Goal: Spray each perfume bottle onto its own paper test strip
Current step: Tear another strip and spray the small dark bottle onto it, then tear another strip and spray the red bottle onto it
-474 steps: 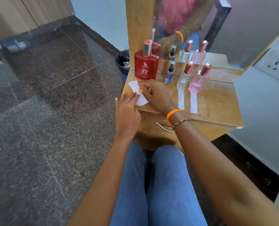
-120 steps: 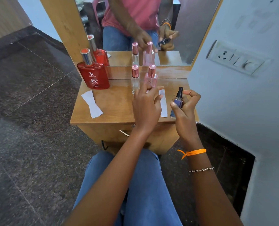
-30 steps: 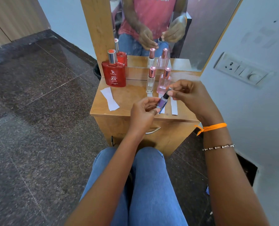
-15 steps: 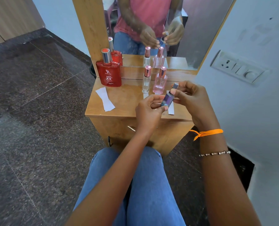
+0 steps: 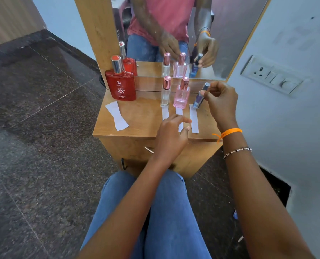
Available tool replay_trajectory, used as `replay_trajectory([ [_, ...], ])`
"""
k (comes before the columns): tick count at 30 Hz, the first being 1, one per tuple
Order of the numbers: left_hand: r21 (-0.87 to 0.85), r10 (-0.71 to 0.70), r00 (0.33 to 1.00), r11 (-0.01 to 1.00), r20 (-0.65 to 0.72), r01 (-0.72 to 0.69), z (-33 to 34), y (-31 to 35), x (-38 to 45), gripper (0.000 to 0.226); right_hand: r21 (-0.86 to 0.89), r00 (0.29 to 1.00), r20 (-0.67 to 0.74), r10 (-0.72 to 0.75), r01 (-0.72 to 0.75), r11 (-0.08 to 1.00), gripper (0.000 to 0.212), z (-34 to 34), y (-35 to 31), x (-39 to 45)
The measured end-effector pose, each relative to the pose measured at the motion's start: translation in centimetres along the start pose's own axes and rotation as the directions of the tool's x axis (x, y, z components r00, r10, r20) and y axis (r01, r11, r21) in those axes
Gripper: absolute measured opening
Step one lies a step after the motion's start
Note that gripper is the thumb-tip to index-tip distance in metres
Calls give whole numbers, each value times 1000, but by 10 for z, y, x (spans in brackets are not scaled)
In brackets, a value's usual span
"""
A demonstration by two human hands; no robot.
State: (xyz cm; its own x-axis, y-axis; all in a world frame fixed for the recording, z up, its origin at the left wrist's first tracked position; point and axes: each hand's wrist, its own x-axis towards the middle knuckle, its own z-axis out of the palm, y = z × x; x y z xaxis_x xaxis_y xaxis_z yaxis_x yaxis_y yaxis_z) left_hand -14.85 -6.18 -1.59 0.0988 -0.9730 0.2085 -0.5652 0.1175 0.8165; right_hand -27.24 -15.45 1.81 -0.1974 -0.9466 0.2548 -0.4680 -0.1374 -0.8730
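Note:
My right hand [image 5: 219, 101] pinches a slim purple bottle [image 5: 199, 99], tilted, its base touching the top of the rightmost paper strip [image 5: 194, 119]. My left hand [image 5: 171, 135] hovers with relaxed fingers over the lower ends of the two middle strips [image 5: 165, 114], holding nothing. A clear bottle [image 5: 165, 92] and a pink bottle [image 5: 182, 94], both with rose caps, stand upright behind those strips. A large red bottle [image 5: 120, 84] stands at the left with a wider strip [image 5: 116, 115] in front of it.
Everything sits on a small wooden dresser top [image 5: 144, 116] with a mirror [image 5: 174, 30] behind it. A wall with a switch plate [image 5: 271, 77] is close on the right. Dark stone floor lies to the left; my knees are below the dresser.
My right hand has carried the purple bottle away from my left hand and lowered it to the rightmost strip. My left hand let go of it and dropped toward the middle strips.

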Motion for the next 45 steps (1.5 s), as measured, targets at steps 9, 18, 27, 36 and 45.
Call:
replay_trajectory([
  [9, -47, -19, 1000, 999, -18, 18, -9, -6, 7, 18, -74, 996, 12, -83, 84, 994, 12, 15, 6, 10],
  [18, -97, -66, 997, 993, -30, 63, -13, -7, 8, 16, -123, 995, 21, -100, 102, 987, 13, 16, 6, 7],
  [27, -84, -88, 995, 993, -50, 84, -20, -7, 5, 17, -135, 996, -24, -85, 81, 988, 19, 6, 4, -3],
  [36, -65, -182, 966, 983, -186, 172, -53, -31, -13, 16, -4, 951, 240, -193, 199, 980, 7, 22, -41, -50],
  [45, 204, -218, 843, 913, -492, 355, -99, -80, -29, 27, -63, 810, 548, -209, 289, 955, 8, 124, -68, -72],
])
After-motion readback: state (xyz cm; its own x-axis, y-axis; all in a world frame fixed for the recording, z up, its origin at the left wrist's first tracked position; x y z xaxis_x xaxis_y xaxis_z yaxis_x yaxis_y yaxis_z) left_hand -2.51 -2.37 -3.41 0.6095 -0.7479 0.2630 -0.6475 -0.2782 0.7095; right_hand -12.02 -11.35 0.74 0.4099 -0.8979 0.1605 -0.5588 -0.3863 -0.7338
